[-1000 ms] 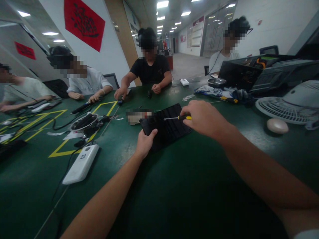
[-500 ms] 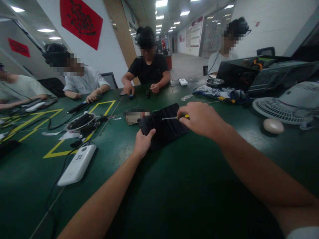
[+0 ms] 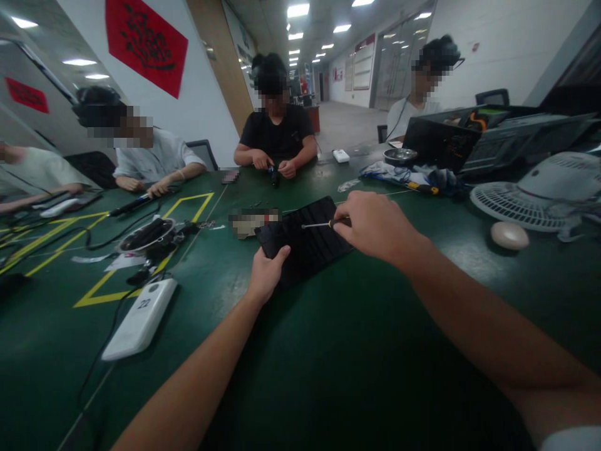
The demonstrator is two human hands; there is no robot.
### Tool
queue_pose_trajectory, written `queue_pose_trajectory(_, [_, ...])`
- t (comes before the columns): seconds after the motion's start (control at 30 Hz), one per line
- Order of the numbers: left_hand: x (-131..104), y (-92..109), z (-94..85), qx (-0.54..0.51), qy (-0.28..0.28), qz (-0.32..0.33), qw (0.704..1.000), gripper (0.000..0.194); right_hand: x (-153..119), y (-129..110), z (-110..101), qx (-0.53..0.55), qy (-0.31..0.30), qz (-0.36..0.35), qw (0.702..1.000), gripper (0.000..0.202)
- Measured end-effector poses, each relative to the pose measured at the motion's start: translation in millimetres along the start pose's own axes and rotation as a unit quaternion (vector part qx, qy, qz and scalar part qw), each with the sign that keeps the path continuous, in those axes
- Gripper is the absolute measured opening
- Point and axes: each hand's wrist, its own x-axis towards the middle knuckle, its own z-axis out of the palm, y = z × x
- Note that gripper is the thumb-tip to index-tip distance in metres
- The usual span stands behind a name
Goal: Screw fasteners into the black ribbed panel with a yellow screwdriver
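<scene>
My left hand [image 3: 267, 273] grips the near left corner of a flat black panel [image 3: 310, 250], its thumb lying on top. The panel has ribs or slots across it; its exact kind does not show. In my right hand [image 3: 375, 224], closed around the handle, is a screwdriver [image 3: 317, 225] with a yellow and black grip and a thin metal shaft. The shaft points left over the panel, its tip at or just above the surface; contact cannot be made out. Just behind the panel lies a beige, partly blurred packet [image 3: 244, 223].
To the left are a white power bank [image 3: 141, 319] marked 22 and a wire basket [image 3: 145, 235] with cables. On the right are a white fan [image 3: 516, 203], a pale oval object [image 3: 509, 236], a cloth [image 3: 389, 174] and a metal bowl [image 3: 400, 156]. Several people sit around the green table.
The view has shifted slightly, so everything sits a little further left. My right hand has turned a little on the screwdriver handle. Across the table, a person's hands have come together around a dark object.
</scene>
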Motion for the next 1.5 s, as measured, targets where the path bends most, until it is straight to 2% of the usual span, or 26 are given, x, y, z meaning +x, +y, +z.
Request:
queue_pose_trajectory(0.1, [-0.3, 0.0, -0.2, 0.002, -0.006, 0.002, 1.0, 0.055, 1.1, 0.7, -0.2, -0.007, -0.01, 0.006, 1.0, 0.035])
queue_pose_trajectory(0.4, [5.0, -7.7, -5.8, 0.02, -0.003, 0.002, 1.0, 0.054, 1.0, 3.7, 3.4, 0.028, -0.003, -0.006, 1.0, 0.02])
queue_pose_trajectory(0.53, [3.8, -6.7, -4.9, 0.014, -0.005, 0.004, 1.0, 0.052, 1.1, 6.0, 3.8, 0.026, 0.006, -0.022, 0.999, 0.026])
queue_pose_trajectory(0.83, [2.2, -3.0, -3.1, 0.007, -0.007, -0.007, 1.0, 0.053, 2.4, 6.1, -1.4, 0.017, -0.017, 0.006, 1.0, 0.029])
queue_pose_trajectory(1.13, [1.3, -1.4, -4.3, 0.016, 0.001, -0.013, 1.0, 0.054, 0.3, 3.8, 2.2, 0.031, -0.01, -0.017, 0.999, 0.016])
queue_pose_trajectory(1.3, [3.7, -4.3, -8.3, 0.013, -0.006, -0.013, 1.0, 0.058, -1.3, -0.9, 0.1, 0.028, -0.018, -0.016, 0.999, 0.023])
queue_pose_trajectory(1.5, [3.0, -2.0, -6.6, 0.026, 0.003, -0.014, 1.0, 0.059, 0.7, 0.2, 0.0, 0.047, -0.005, -0.001, 0.999, 0.02])
